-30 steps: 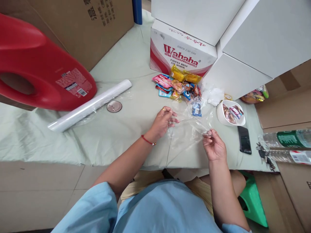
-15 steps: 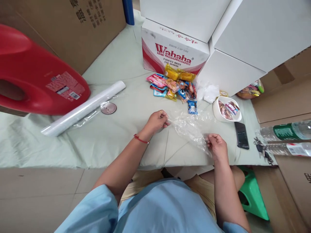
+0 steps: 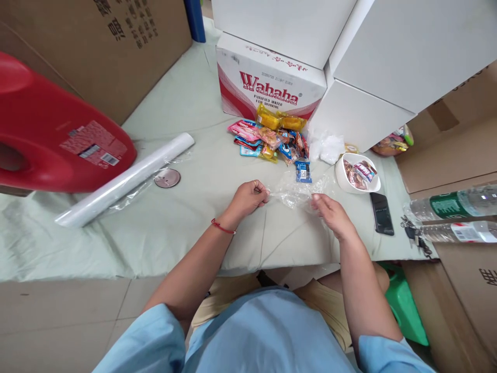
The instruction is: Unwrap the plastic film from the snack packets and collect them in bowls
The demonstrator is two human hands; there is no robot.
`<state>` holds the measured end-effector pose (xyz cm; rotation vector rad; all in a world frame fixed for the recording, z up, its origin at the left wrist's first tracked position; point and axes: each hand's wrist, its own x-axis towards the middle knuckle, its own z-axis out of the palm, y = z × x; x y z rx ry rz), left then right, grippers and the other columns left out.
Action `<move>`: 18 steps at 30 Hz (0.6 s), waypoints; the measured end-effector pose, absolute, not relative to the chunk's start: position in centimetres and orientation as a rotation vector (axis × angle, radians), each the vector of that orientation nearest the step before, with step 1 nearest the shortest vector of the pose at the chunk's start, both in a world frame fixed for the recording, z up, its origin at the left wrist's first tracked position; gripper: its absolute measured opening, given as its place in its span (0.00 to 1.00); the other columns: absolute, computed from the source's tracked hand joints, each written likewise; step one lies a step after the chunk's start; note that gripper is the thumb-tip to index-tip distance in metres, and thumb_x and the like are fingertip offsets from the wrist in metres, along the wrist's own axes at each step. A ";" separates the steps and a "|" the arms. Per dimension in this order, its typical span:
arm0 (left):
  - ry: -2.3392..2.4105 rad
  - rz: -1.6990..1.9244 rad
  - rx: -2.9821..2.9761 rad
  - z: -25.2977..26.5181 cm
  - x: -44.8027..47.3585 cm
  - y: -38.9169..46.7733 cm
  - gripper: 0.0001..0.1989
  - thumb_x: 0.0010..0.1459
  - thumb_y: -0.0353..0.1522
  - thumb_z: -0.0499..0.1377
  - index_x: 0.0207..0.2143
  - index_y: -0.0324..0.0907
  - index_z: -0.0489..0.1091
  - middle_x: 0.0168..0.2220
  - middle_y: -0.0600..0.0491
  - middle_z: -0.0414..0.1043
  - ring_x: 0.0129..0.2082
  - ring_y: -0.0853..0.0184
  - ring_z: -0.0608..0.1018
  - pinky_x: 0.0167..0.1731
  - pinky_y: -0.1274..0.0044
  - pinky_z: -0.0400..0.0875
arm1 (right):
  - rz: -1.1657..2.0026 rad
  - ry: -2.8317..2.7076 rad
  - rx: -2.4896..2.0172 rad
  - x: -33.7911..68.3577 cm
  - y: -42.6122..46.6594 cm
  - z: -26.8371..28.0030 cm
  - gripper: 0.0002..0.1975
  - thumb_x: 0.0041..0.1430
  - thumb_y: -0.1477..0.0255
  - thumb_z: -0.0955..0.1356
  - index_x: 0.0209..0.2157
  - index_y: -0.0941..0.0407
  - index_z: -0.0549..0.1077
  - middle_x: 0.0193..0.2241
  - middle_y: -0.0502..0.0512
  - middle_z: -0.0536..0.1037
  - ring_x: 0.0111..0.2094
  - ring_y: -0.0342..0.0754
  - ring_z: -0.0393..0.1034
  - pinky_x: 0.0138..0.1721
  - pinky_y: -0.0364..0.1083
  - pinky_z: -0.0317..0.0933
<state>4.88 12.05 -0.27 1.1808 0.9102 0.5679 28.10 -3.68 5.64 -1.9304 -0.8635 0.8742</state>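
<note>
A crumpled sheet of clear plastic film [image 3: 293,194] stretches between my two hands, just above the cloth-covered table. My left hand [image 3: 250,199] pinches its left end between thumb and fingers. At the film's right side my right hand [image 3: 330,212] grips it, thumb pressed on the fingers. Whether the film is a bag or a flat sheet I cannot tell. Just beyond it lies a small blue snack packet [image 3: 303,172], in front of a pile of wrapped snacks [image 3: 272,137]. A white bowl [image 3: 339,176] with wrapped snacks stands beyond my right hand.
Left on the table are a roll of plastic film [image 3: 128,178], a round brown disc [image 3: 167,178] and a large red jug [image 3: 66,134]. A Wahaha carton [image 3: 267,77] and white boxes stand behind. On the right lie a phone [image 3: 382,213], keys [image 3: 415,235] and plastic bottles [image 3: 454,204].
My right hand has moved up and left along the film, closer to my left hand, and the film is more bunched. My left hand keeps its pinch. The view has shifted slightly.
</note>
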 end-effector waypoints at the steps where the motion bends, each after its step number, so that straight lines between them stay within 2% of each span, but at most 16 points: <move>1: 0.909 0.567 1.180 -0.3 4.9 12.1 0.08 0.52 0.28 0.69 0.27 0.42 0.70 0.23 0.53 0.76 0.21 0.70 0.74 0.23 0.79 0.67 | 0.916 -0.902 -1.932 27.8 -3.2 5.6 0.27 0.49 0.47 0.78 0.41 0.54 0.82 0.32 0.52 0.81 0.35 0.50 0.72 0.38 0.47 0.65; 5: 0.909 0.569 1.168 -0.6 4.9 12.2 0.10 0.50 0.26 0.69 0.27 0.43 0.69 0.23 0.53 0.76 0.20 0.71 0.75 0.22 0.80 0.66 | 0.932 -0.932 -1.815 26.9 -2.8 5.4 0.23 0.46 0.53 0.81 0.37 0.54 0.82 0.28 0.48 0.77 0.29 0.45 0.67 0.35 0.45 0.62; 9: 0.924 0.598 1.132 -0.7 5.0 12.3 0.11 0.52 0.29 0.69 0.29 0.43 0.67 0.24 0.56 0.74 0.21 0.70 0.78 0.22 0.80 0.67 | 0.718 -1.092 -1.735 26.2 -4.4 5.9 0.17 0.55 0.57 0.78 0.42 0.51 0.82 0.38 0.51 0.77 0.31 0.45 0.66 0.36 0.45 0.63; 11: 0.932 0.615 1.112 -0.6 5.0 12.3 0.12 0.53 0.31 0.69 0.30 0.43 0.66 0.24 0.57 0.72 0.23 0.69 0.79 0.23 0.80 0.70 | 0.631 -1.239 -1.735 26.1 -5.5 6.1 0.15 0.59 0.59 0.76 0.45 0.50 0.82 0.44 0.54 0.77 0.34 0.46 0.68 0.38 0.46 0.65; 14: 0.923 0.628 1.108 -0.2 5.0 12.3 0.14 0.55 0.36 0.69 0.30 0.43 0.65 0.24 0.58 0.71 0.22 0.71 0.78 0.23 0.80 0.70 | 0.532 -1.396 -1.735 26.0 -6.6 5.8 0.15 0.66 0.62 0.72 0.52 0.51 0.80 0.49 0.57 0.76 0.45 0.51 0.73 0.46 0.49 0.70; 18: 0.759 0.666 1.151 0.9 5.1 11.5 0.21 0.59 0.49 0.66 0.28 0.42 0.66 0.25 0.57 0.70 0.22 0.73 0.75 0.21 0.81 0.67 | 0.393 -1.555 -1.906 24.7 -6.7 4.5 0.25 0.70 0.67 0.66 0.67 0.51 0.69 0.60 0.65 0.72 0.56 0.57 0.73 0.55 0.56 0.71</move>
